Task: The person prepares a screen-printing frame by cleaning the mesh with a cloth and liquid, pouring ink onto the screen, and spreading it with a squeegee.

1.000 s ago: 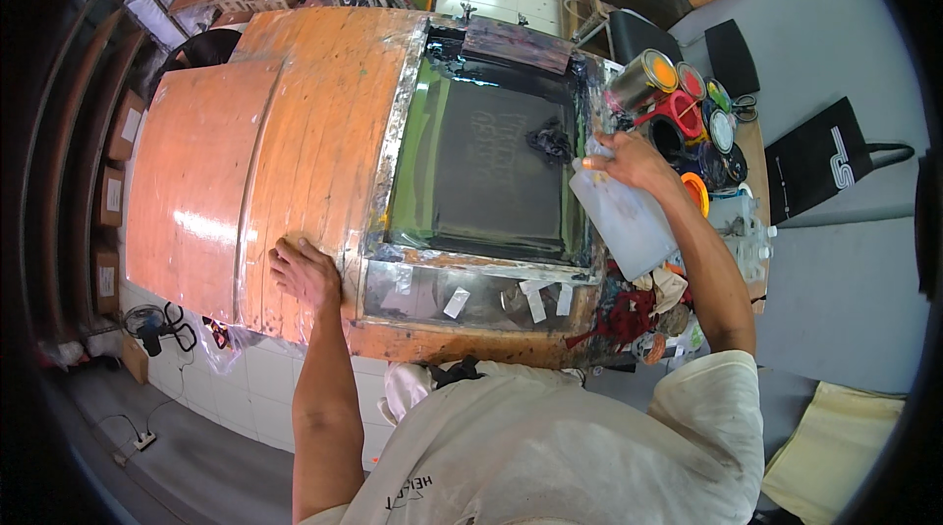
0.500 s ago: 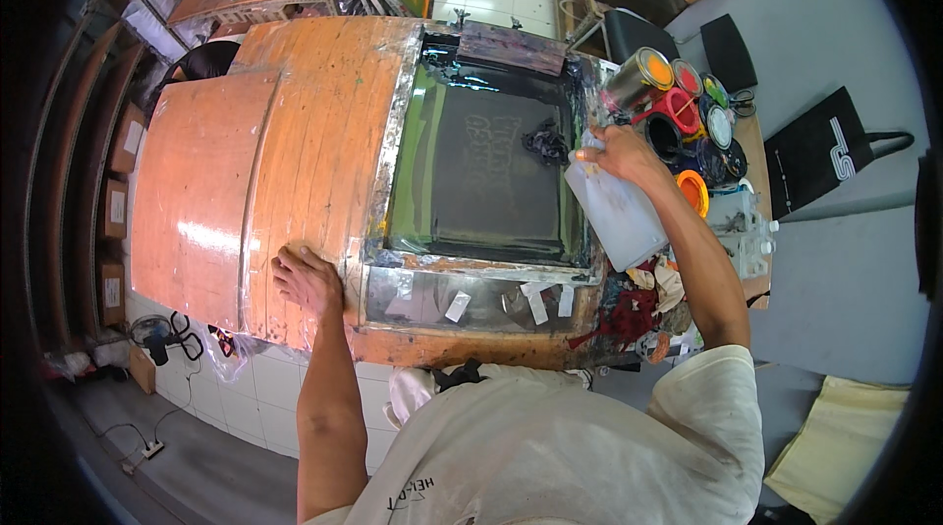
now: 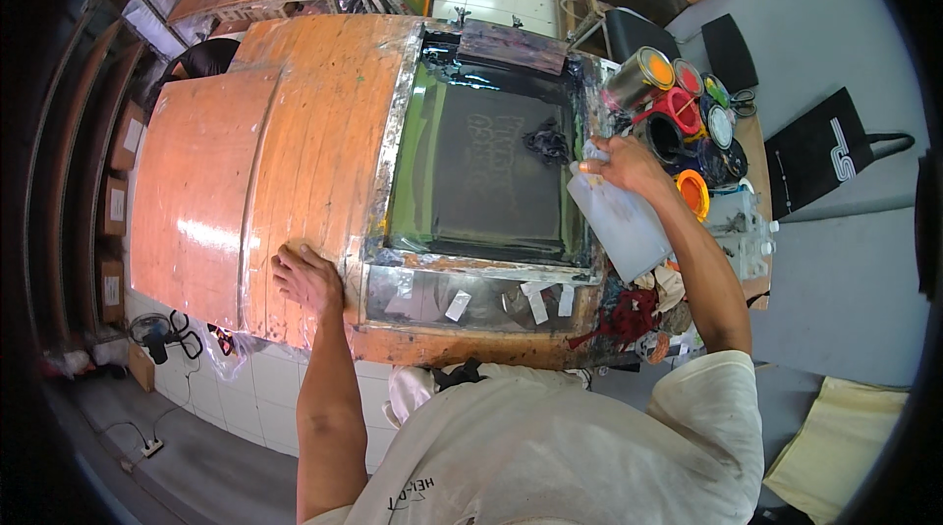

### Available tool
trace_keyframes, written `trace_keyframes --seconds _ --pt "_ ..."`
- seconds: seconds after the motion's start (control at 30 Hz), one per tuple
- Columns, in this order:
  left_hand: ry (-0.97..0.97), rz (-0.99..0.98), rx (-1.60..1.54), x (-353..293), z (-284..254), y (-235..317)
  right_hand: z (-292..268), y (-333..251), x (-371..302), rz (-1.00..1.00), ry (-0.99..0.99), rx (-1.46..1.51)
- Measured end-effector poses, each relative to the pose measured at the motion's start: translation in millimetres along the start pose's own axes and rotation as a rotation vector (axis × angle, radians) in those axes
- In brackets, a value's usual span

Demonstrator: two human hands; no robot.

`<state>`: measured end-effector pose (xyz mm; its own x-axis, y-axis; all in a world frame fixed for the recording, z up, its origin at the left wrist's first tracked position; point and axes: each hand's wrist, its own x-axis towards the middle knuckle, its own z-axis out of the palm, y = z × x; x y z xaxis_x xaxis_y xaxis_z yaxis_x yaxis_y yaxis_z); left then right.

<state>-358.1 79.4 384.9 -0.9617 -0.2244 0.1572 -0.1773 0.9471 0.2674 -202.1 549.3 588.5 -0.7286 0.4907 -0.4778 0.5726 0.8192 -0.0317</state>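
My right hand is closed around the top of a translucent white plastic bottle, which leans at the right edge of a screen printing frame. Dark mesh with a faint lettered design fills the frame, bordered by green. On the mesh, just left of the bottle's top, lies a crumpled black rag. My left hand rests flat on the wooden table, left of the frame's near corner, fingers spread and holding nothing. The bottle's neck is mostly hidden by my fingers.
Open ink cans and tubs, including an orange-filled can and an orange tub, crowd the right side. Clear bottles stand nearby. Stained rags lie at the near right. A smooth board covers the table's left end.
My right hand and the bottle have shifted slightly toward me. My left hand and the black rag stay in place.
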Motion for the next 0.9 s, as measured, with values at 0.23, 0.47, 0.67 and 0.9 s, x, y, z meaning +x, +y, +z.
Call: trace_keyframes --seconds 0.23,0.47,0.67,0.9 --pt "0.018 0.027 -0.002 -1.1 3.7 -1.7 11.0 7.5 -8.0 -0.032 0.059 0.052" --pt "0.030 0.039 0.018 -2.0 2.8 -2.9 23.4 11.0 -17.5 -0.026 0.125 0.170" --pt "0.078 0.066 0.081 -1.8 8.5 -3.4 44.8 26.7 -34.4 -0.045 0.181 0.254" --pt "0.041 0.062 0.133 -2.4 10.7 -3.4 85.2 54.0 -138.4 -0.017 0.701 0.665"
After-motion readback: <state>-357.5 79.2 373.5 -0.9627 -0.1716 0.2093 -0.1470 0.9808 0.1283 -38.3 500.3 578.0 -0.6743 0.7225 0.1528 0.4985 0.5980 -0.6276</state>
